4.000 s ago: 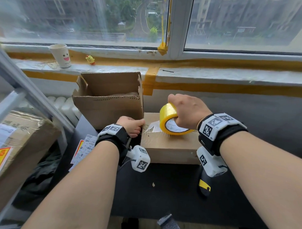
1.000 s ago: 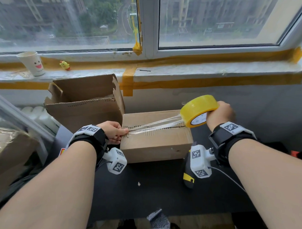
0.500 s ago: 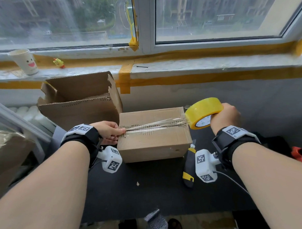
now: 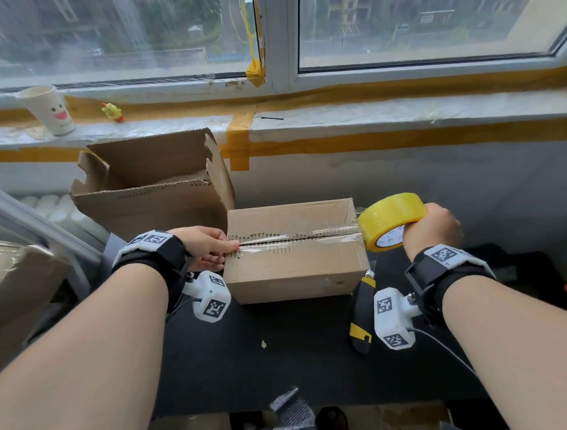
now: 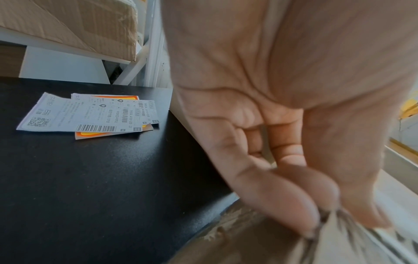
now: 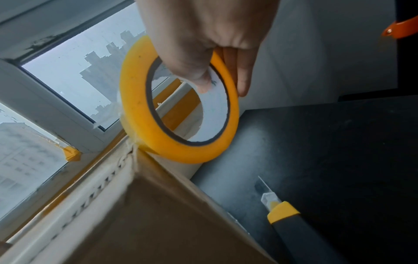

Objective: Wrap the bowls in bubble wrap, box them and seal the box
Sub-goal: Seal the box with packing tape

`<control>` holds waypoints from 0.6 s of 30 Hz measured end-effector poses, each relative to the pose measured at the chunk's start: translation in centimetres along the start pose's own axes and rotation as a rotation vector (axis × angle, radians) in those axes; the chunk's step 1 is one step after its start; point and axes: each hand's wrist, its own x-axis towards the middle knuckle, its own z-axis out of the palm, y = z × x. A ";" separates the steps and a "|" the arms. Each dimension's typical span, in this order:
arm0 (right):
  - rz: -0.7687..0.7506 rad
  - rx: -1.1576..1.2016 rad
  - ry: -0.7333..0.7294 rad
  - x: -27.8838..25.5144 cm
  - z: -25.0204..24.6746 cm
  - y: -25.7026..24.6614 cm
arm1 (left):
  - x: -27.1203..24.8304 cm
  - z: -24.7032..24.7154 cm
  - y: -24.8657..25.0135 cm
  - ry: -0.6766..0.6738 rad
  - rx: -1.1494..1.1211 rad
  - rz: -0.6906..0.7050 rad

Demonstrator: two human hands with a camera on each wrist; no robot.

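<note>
Here, a closed cardboard box (image 4: 293, 250) sits on a black tabletop (image 4: 270, 359) below a window, a strip of clear tape (image 4: 294, 238) lying along its serrated top seam from the left edge to the right. The person's right hand (image 4: 432, 229) grips a yellow tape roll (image 4: 389, 218), thumb hooked inside the core and fingers wrapped over the outer rim, holding it just off the box's right top edge, where the strip leaves the roll. The left hand (image 4: 207, 247) is at the box's left end, thumb and fingertips pinched together on the tape's end at the top edge; the left wrist view shows them closed on a bunched bit of film. An open, empty-looking cardboard carton (image 4: 148, 190) with torn flaps stands just behind and left of the box, touching its corner. A yellow-and-black utility knife (image 4: 362, 317) lies on the tabletop beside the box's right side. Shipping labels (image 5: 90, 114) rest on the table to the left. A paper cup (image 4: 51, 110) with a smiling face and a small yellow figurine (image 4: 112, 111) stand on the windowsill (image 4: 408, 113).
</note>
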 end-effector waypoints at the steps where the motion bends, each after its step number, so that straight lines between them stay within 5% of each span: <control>1: 0.009 0.005 -0.003 0.0 0.2 -0.1 | 0.0 0.0 0.1 -0.003 -0.001 -0.006; 6: 0.013 0.055 -0.034 0.0 0.8 -0.7 | 0.0 0.7 1.4 0.068 0.114 -0.031; 18: 0.056 0.126 -0.078 0.1 1.2 -0.3 | 0.7 3.4 4.5 0.253 0.872 -0.146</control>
